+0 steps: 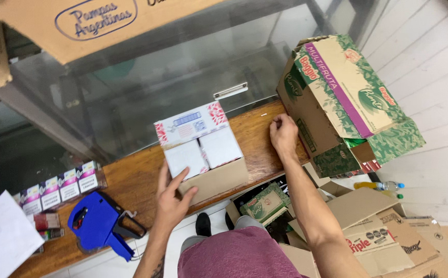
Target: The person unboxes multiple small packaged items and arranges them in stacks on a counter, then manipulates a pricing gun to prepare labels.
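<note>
Left hand [175, 198] lies flat and open on the small box [200, 149]. Right hand [284, 135], curled shut, rests on the worktop [131, 177] at three o'clock. That box looks light and stiff; hold its sides.

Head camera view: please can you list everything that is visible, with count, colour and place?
small box: one, white with red-patterned corners, in an open brown tray, middle of the wooden counter
large carton: one, brown with green leaf print, tilted at the counter's right end
price gun: one, blue, lying on the counter at the left
small packs: a row of about four, white and purple, far left on the counter
paper sheet: one, white, bottom left corner
flat cartons: several, brown, on the floor at the right
plastic bottle: one, yellowish, on the floor by the wall
left hand: on the tray's front left corner
right hand: closed, on the counter beside the large carton
</note>
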